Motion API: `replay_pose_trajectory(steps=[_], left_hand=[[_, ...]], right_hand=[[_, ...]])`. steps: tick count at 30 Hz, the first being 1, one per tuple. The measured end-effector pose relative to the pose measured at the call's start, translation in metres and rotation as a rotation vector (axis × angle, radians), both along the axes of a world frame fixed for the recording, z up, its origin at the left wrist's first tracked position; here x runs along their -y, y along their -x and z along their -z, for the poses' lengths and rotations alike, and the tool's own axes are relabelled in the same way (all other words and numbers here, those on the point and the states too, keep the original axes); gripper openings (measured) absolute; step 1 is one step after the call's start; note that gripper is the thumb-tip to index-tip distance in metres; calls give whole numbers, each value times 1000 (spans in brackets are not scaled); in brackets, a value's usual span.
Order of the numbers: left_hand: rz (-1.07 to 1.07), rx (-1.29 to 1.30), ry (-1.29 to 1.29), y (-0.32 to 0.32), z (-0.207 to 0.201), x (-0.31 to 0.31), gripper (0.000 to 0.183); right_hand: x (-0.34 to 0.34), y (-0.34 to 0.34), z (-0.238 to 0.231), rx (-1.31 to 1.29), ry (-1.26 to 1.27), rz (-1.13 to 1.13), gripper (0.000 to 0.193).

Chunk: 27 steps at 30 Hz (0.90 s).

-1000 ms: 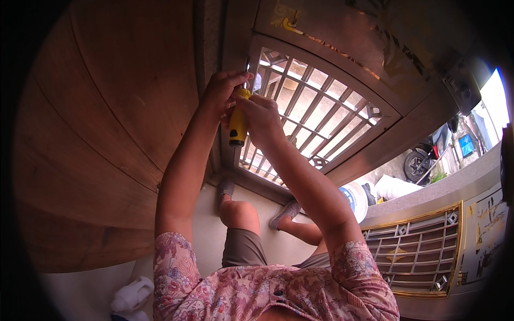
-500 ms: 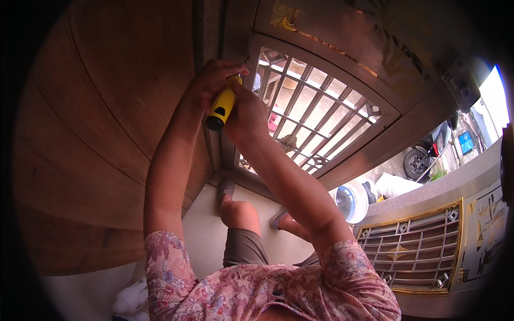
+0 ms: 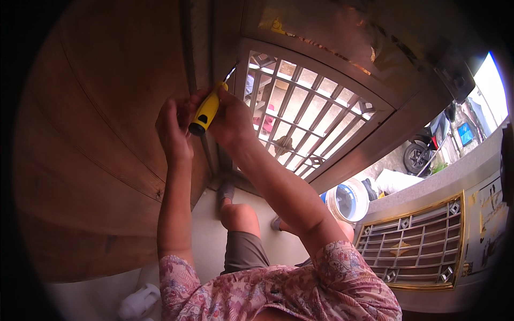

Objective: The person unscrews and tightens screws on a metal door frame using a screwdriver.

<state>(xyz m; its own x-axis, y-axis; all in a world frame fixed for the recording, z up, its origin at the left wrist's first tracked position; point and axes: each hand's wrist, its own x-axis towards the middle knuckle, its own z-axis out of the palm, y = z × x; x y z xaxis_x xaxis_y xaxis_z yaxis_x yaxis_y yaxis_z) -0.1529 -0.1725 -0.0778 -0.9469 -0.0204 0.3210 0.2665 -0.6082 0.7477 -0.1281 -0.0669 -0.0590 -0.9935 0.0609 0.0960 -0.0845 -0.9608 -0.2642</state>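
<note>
A yellow screwdriver (image 3: 209, 109) with a black butt end is gripped in my right hand (image 3: 234, 119). Its thin metal shaft points up and away, and the tip meets the dark metal door frame beside the barred panel (image 3: 305, 120). My left hand (image 3: 175, 125) is close against the left side of the handle, its fingers curled. Part of those fingers is hidden behind the handle, so what they hold, if anything, does not show.
A brown wooden door (image 3: 107, 134) fills the left side. Right of my legs is a white bucket (image 3: 353, 200). A second door panel with a gold-edged grille (image 3: 412, 243) stands at lower right. Outside lies a wheel (image 3: 415, 159); a white plastic jug (image 3: 139, 302) sits at lower left.
My left hand has drawn back from near the screwdriver's tip to beside its handle. The screwdriver and right hand have shifted slightly left and down, and the shaft now shows.
</note>
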Motion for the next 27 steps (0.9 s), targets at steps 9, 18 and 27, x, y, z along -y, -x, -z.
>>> replay_pose_trajectory(steps=[9, 18, 27], left_hand=[[-474, -349, 952, -62, 0, 33, 35], [-243, -245, 794, -60, -9, 31, 23], [-464, -449, 893, -66, -19, 25, 25]], right_hand=[[15, -7, -11, 96, 31, 67, 17], [17, -6, -8, 61, 39, 53, 20], [8, -9, -15, 233, -529, 134, 21]])
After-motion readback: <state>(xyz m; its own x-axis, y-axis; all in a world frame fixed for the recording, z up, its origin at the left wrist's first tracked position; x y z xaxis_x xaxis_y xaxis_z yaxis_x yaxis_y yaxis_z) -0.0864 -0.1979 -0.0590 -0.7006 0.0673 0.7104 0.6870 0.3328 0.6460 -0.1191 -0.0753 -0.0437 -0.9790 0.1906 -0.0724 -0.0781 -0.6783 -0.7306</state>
